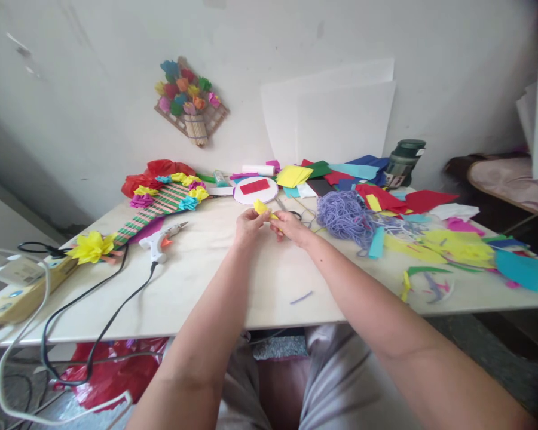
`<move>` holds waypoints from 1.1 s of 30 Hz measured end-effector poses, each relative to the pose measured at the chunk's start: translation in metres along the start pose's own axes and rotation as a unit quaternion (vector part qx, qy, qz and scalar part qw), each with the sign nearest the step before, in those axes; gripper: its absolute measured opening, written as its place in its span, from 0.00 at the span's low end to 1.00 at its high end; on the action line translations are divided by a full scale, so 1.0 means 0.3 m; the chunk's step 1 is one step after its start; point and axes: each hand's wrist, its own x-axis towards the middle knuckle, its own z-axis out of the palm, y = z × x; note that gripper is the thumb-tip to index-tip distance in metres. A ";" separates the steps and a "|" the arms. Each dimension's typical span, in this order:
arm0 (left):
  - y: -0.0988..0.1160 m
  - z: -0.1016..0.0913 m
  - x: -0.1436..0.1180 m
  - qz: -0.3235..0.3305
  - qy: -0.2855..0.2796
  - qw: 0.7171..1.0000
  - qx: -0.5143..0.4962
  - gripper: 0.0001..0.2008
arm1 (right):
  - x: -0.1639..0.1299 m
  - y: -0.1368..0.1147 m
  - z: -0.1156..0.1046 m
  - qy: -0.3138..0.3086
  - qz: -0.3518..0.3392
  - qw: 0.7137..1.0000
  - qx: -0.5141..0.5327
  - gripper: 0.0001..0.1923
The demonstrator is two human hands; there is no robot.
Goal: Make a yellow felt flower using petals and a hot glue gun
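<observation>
Above the middle of the table, my left hand (250, 226) and my right hand (291, 228) meet around a small piece of yellow crepe paper (260, 207). Its gathered, crumpled end sticks up past the left fingertips, and a lower bit shows between the two hands. Both sets of fingers are pinched on it. Just behind the right hand lie scissors (295, 214), partly covered by that hand. Beyond them sits a white oval disc (269, 197) with a purple edge and a red paper rectangle (254, 186) on it.
On the left are a white glue gun (158, 242), a striped woven piece with paper flowers (155, 209) and a power strip (22, 292). To the right lie purple yarn (345, 216), coloured paper scraps (457, 246) and a dark green jar (403, 164). Cables hang over the front left edge.
</observation>
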 end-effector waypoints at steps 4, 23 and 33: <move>-0.007 -0.001 0.007 0.025 0.000 1.000 0.011 0.18 | -0.009 -0.010 0.005 -0.011 0.015 1.000 -0.013 0.11; 0.026 -0.029 -0.018 -0.085 -0.094 0.984 -0.125 0.20 | -0.025 -0.035 0.008 0.065 -0.169 0.882 -0.435 0.14; 0.021 -0.053 -0.011 -0.099 -0.115 0.980 -0.126 0.21 | -0.038 -0.042 0.031 0.049 -0.174 0.804 -0.567 0.14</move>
